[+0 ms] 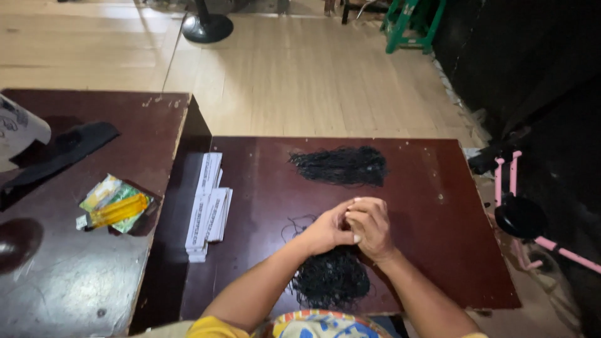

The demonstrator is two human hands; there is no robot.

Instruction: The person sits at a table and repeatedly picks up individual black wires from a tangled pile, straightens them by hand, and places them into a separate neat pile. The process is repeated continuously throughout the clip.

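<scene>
Over the dark red table (438, 250), I see the left hand (327, 231) and right hand (372, 226) pressed together, fingers curled in; whatever they pinch is too small to tell. Black cords, near pile (330, 278), lie under the wrists. Far pile (341, 166) sits well apart. White paper strips (208, 206) lie left.

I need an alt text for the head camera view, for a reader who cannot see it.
Seen from above, a person's left hand and right hand meet over a dark wooden table, pinching thin black strands. One black strand bundle lies under the wrists and another further away, with white paper strips to the left.
</scene>
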